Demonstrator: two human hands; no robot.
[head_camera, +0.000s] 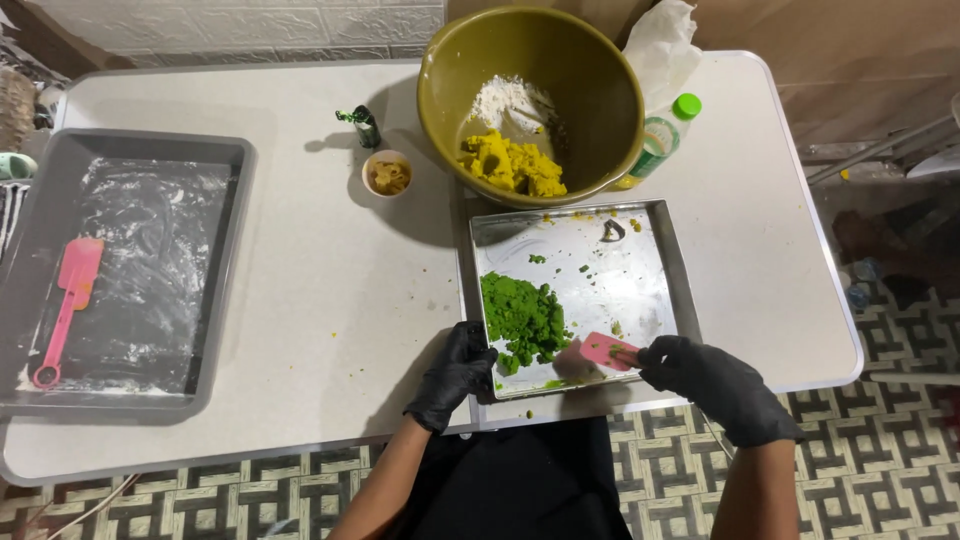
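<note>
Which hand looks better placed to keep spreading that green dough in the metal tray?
Probably the right hand: it holds the pink scraper beside the green dough. The left hand grips the metal tray at its edge.

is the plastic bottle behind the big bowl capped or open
Capped: the bottle lies tilted behind the olive bowl, its green cap on.

Bright even overhead light, glare on the steel tray (640, 262), soft shadows left of the bowl (590, 60), sharp focus, mild edge distortion

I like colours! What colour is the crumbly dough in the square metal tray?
Bright green crumbly dough, seen in the head view.
</note>
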